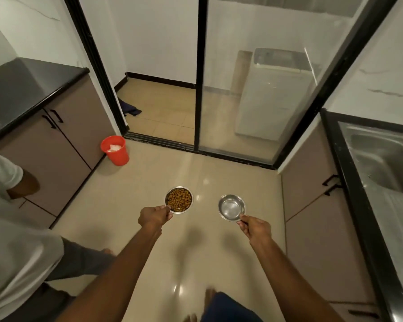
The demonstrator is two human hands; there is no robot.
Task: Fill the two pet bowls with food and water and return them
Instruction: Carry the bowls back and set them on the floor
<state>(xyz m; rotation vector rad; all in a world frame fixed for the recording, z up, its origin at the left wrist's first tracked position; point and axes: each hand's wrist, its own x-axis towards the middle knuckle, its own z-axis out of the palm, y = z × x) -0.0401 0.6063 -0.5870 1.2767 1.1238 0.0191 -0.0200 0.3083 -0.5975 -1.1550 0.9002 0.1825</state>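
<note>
Two small steel pet bowls are held out over the tiled floor in front of me. The left bowl is full of brown kibble, and my left hand pinches its near rim. The right bowl looks shiny inside, with clear water or nothing that I can make out, and my right hand pinches its near rim. Both arms are stretched forward, and both bowls are level, roughly side by side.
A red bucket stands on the floor by the left cabinet. A steel sink is set in the right counter. Ahead is a black-framed sliding glass door, half open, with a washing machine behind it. Another person stands at left.
</note>
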